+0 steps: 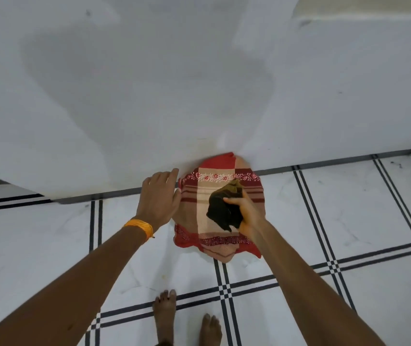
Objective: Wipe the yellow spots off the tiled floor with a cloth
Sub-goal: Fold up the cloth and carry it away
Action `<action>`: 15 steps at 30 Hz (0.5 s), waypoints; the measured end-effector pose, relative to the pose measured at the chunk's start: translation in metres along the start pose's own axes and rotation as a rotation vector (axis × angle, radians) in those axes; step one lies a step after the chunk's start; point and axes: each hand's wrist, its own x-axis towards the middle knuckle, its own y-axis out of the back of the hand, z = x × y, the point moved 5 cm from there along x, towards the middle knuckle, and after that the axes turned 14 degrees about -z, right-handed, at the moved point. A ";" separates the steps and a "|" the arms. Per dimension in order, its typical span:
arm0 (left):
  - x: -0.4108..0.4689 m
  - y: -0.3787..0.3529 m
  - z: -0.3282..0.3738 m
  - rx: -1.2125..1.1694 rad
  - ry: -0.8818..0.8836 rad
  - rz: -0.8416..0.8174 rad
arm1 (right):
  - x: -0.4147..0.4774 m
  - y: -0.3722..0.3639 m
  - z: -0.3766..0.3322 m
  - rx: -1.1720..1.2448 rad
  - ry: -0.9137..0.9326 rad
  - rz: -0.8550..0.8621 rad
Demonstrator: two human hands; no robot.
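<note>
Head view, the only view. Both bare forearms reach forward and down over a white tiled floor (349, 208) marked with paired black lines, where it meets a plain white wall (199, 83).

The left grip (159, 196) is palm-down, wrist straight, with the fingers extended and lightly spread. It holds nothing. Its fingertips rest at the left edge of a red and beige patterned cloth (200, 221) and appear to touch it. An orange band (140, 227) circles the left wrist.

The right grip (246, 218) is closed, fingers and thumb curled round a dark crumpled cloth (224, 208). That bundle sits over the middle-right part of the patterned cloth. Whether it presses on the cloth or is held just above it cannot be told.

The patterned cloth lies spread on the floor, its far edge against the foot of the wall and slightly bunched there.

Two bare feet (165, 310) stand on the tiles near the bottom edge, between the forearms.

Yellow spots on the tiles are too faint to make out with certainty.
</note>
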 end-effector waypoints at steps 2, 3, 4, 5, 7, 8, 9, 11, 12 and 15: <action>0.026 -0.028 -0.006 -0.007 -0.011 -0.023 | 0.043 0.011 0.006 0.006 -0.014 -0.004; 0.042 -0.050 -0.013 -0.015 -0.010 -0.038 | 0.070 0.019 0.011 0.002 -0.020 0.001; 0.053 -0.065 -0.018 -0.028 -0.015 -0.049 | 0.092 0.026 0.013 -0.002 -0.018 0.001; 0.061 -0.076 -0.022 -0.030 -0.018 -0.070 | 0.110 0.032 0.014 0.001 -0.011 -0.002; 0.076 -0.099 -0.033 -0.035 -0.029 -0.081 | 0.144 0.045 0.016 0.033 0.012 -0.024; 0.082 -0.107 -0.039 -0.046 -0.028 -0.085 | 0.155 0.052 0.018 0.055 0.024 -0.036; 0.085 -0.112 -0.044 -0.054 -0.013 -0.093 | 0.164 0.059 0.023 0.073 0.016 -0.042; 0.093 -0.124 -0.052 -0.073 0.027 -0.115 | 0.177 0.077 0.047 0.118 -0.062 -0.026; 0.095 -0.128 -0.055 -0.089 0.042 -0.119 | 0.177 0.085 0.062 0.129 -0.102 -0.010; 0.096 -0.135 -0.053 -0.107 0.046 -0.138 | 0.177 0.106 0.099 0.065 -0.170 0.009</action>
